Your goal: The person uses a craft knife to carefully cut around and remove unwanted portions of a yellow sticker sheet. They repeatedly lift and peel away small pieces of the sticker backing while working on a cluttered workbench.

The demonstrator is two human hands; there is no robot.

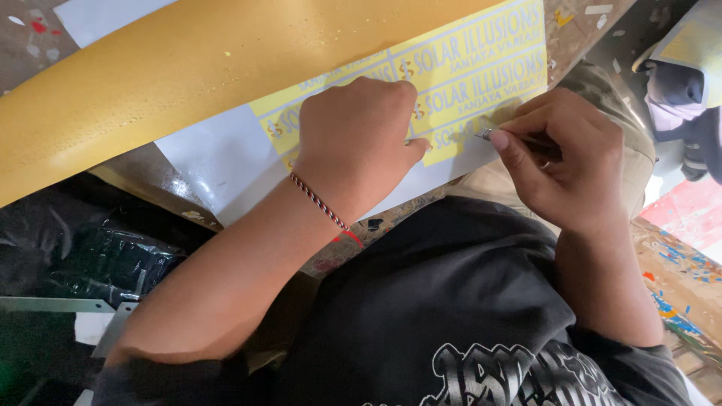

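A yellow vinyl sticker sheet [481,71] with repeated cut-out lettering lies on white backing paper [214,162]. My left hand [357,139] rests on the sheet as a closed fist and presses it down; a red, white and black thread bracelet circles the wrist. My right hand [564,162] pinches a thin metal-tipped tool [487,134], whose point touches the lower edge of the yellow sheet right beside my left thumb.
A wide roll of gold vinyl [165,68] curves across the top left. Black plastic bags [98,248] lie at the left. A paint-spattered wooden board [681,289] sits at the right. My black printed shirt fills the bottom.
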